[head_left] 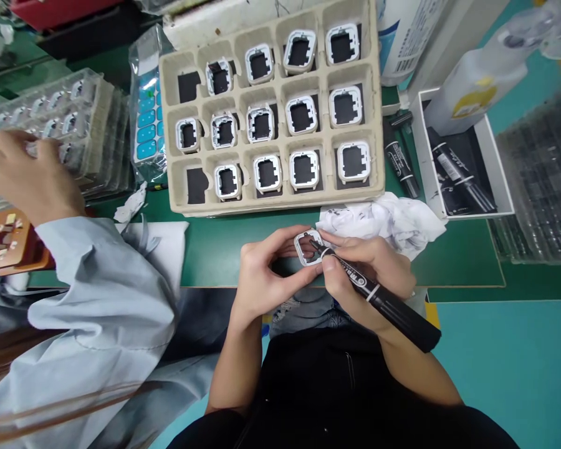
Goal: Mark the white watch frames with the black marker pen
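My left hand (266, 271) pinches a small white square frame with rounded corners (300, 254) between thumb and fingers, just in front of the bench edge. In my right hand (371, 265) is a black marker pen (378, 296), its tip at the inside of that frame. Whether the tip touches the frame I cannot tell. Beyond my hands lies a beige compartment tray (271, 202), where several similar white frames (303, 169) sit singly in the pockets. A crumpled white cloth (393, 221) rests right behind my right hand.
At left, a co-worker's hand (32, 168) reaches over stacked clear trays (103, 137). A bag of blue pieces (147, 125) stands beside the beige tray. On the right are another marker (402, 168), a white box (479, 215) holding a marker, and a spray bottle (477, 87).
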Available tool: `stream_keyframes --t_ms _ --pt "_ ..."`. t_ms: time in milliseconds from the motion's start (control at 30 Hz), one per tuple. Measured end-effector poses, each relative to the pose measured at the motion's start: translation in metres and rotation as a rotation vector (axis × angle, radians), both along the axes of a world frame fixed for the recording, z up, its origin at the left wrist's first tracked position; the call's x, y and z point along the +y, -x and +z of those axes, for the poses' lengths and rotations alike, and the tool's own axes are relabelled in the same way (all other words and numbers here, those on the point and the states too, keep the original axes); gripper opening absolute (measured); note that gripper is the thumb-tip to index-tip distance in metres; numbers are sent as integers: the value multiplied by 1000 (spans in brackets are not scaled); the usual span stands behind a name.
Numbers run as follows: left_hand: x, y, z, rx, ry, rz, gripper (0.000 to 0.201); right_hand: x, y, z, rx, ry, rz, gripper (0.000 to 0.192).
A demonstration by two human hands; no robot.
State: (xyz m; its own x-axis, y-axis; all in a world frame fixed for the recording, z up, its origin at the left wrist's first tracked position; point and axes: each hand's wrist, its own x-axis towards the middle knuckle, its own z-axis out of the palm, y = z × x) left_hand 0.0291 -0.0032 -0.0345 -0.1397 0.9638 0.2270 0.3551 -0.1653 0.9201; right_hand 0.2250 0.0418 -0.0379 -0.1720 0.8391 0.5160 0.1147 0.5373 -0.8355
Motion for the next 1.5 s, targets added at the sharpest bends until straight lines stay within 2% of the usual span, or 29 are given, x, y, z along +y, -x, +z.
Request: stream_keyframes --t_ms 100,233,333,433,533,633,733,833,933,1033,1133,1200,1267,1367,1500 --pt "0 2 -4 47 8 1 53 1 1 -2 23 -19 -12 12" --pt "-4 9 -7 142 -75 55 57 0 3 -7 137 -33 -145 10" --pt "-11 28 7 241 -204 199 56 -1 2 -7 156 -40 -159 12" --pt "-14 64 30 459 -266 402 68 -2 -2 -7 129 -30 -115 19" --pt "-3 101 42 726 -185 559 88 -2 -4 -10 148 -52 -119 22" --pt "12 121 41 887 -54 612 83 -3 -3 -14 165 -58 -188 21" --pt "21 130 34 931 64 609 73 -1 -8 -20 165 -48 -242 18" --pt "20 135 29 901 119 547 68 8 -26 -31 66 23 -152 11" --pt "16 134 29 826 109 405 62 18 -46 -41 -29 130 -43 10" --pt "16 125 30 761 37 310 61 18 -47 -43 -31 182 -32 13" --pt "21 108 31 748 -112 426 62 9 -27 -34 73 114 -171 15" --pt "26 96 33 795 -178 484 52 3 -13 -26 139 42 -248 14" --pt "32 87 36 858 -173 436 41 0 -5 -20 155 4 -257 13" --pt "42 83 39 910 -128 352 41 1 -6 -18 113 -23 -247 13" --pt "48 83 41 913 -132 368 37 4 -12 -23 104 -79 -223 12"
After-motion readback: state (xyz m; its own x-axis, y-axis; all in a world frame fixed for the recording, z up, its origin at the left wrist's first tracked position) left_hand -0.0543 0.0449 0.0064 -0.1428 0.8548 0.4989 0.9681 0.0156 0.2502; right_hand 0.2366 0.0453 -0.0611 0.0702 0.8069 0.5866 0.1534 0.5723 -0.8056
